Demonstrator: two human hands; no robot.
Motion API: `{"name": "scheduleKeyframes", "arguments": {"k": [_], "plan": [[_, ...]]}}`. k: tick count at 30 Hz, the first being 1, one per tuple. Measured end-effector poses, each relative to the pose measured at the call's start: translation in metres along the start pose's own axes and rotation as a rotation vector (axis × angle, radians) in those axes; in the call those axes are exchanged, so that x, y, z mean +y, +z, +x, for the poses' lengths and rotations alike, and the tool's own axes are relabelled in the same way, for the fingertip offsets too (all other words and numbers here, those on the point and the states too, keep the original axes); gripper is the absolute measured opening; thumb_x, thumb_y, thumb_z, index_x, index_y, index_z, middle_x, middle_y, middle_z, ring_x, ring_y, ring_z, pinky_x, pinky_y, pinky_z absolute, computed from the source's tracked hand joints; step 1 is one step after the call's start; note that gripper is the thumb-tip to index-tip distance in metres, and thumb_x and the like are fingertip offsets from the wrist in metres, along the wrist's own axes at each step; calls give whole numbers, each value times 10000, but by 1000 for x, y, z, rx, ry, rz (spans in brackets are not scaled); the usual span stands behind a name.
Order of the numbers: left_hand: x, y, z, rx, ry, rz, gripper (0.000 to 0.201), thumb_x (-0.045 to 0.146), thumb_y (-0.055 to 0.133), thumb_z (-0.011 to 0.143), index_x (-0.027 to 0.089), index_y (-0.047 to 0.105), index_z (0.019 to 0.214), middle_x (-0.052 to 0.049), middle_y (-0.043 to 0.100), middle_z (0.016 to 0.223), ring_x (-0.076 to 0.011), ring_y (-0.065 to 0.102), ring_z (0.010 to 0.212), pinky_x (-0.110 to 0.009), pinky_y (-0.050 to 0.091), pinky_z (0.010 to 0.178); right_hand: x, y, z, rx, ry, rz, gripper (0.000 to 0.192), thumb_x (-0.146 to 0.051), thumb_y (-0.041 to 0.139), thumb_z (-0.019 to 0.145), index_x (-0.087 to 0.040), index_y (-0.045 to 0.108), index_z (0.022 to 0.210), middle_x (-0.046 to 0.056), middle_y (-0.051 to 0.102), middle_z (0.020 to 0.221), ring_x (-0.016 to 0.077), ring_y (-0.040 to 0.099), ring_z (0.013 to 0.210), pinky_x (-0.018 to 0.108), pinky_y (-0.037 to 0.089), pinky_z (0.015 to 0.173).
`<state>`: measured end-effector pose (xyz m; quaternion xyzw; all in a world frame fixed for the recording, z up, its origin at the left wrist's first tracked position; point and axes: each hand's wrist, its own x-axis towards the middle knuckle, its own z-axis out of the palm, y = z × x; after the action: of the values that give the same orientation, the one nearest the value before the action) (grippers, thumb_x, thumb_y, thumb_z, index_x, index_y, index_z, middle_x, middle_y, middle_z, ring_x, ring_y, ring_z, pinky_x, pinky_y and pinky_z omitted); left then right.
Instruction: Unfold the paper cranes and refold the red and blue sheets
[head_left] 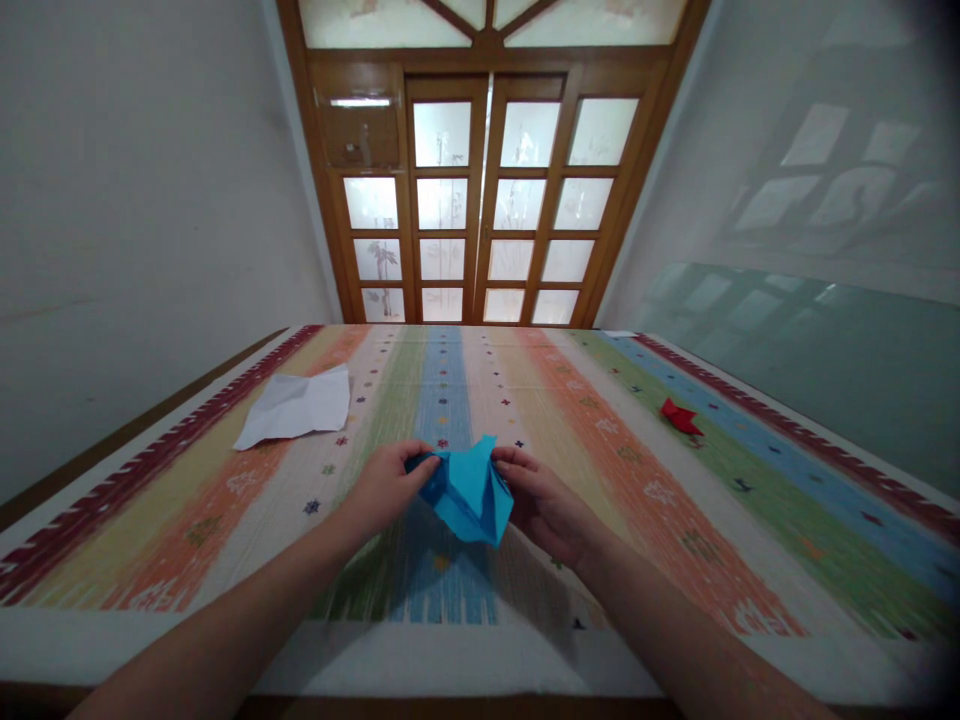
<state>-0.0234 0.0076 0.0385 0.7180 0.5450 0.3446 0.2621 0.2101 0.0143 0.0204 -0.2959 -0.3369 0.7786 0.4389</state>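
We pinch the blue paper (pixel 469 490) with left hand (pixel 386 485) and right hand (pixel 544 500); we'd best press creases evenly.

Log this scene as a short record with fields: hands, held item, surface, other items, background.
left hand: grips the left side of the blue folded paper
right hand: fingers pinch its right edge
held item: blue paper, partly folded, lifted just above the cloth
surface: table with striped tablecloth
other items: white creased sheet far left; small red folded piece far right
background: wooden door with frosted panes
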Motion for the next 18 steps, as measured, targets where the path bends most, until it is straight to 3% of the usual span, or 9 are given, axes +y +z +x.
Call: {"name": "scheduleKeyframes", "arguments": {"k": [3, 6, 8, 11, 14, 18], "plan": [[-3, 5, -2, 30, 81, 131, 220, 343, 567, 951, 207, 739, 971, -59, 765, 948, -235, 695, 885, -338, 513, 793, 5, 1, 0, 8, 22, -20, 325, -217, 895, 682, -177, 698, 937, 11, 725, 805, 120, 651, 670, 268, 525, 695], [-5, 9, -7, 120, 260, 237, 271, 278, 594, 935, 215, 678, 1184, -101, 737, 1139, -271, 674, 1047, -435, 522, 926, 7, 4, -1, 32, 13, -31, 319, -198, 887, 680, -168, 706, 940, 11, 721, 798, 112, 641, 654, 260, 520, 681], [-4, 10, -11, 145, 387, 293, 454, 240, 601, 920, 212, 556, 1370, -136, 651, 1321, -286, 601, 1217, -499, 475, 1038, 5, 5, -2, 64, -12, -23, 312, -200, 881, 679, -173, 713, 940, 11, 724, 806, 113, 638, 652, 260, 518, 676], [-1, 6, -16, 83, 587, 393, 650, 225, 595, 894, 204, 388, 1510, -175, 445, 1542, -315, 408, 1430, -581, 338, 1163, 0, 5, -1, 113, -69, 3, 308, -203, 882, 669, -181, 724, 932, 7, 727, 808, 116, 636, 645, 258, 518, 667], [4, 3, -19, 21, 721, 446, 715, 258, 614, 857, 183, 369, 1525, -193, 375, 1587, -344, 340, 1474, -605, 279, 1193, -3, 4, 0, 141, -103, 15, 317, -212, 893, 655, -182, 730, 926, 12, 731, 810, 127, 653, 666, 258, 527, 673], [8, 6, -20, 82, 791, 456, 615, 265, 565, 895, 183, 435, 1491, -187, 491, 1506, -339, 451, 1401, -580, 358, 1155, 0, 5, 1, 152, -122, -7, 361, -232, 916, 632, -181, 729, 937, 31, 740, 892, 137, 676, 731, 270, 548, 724]]}}
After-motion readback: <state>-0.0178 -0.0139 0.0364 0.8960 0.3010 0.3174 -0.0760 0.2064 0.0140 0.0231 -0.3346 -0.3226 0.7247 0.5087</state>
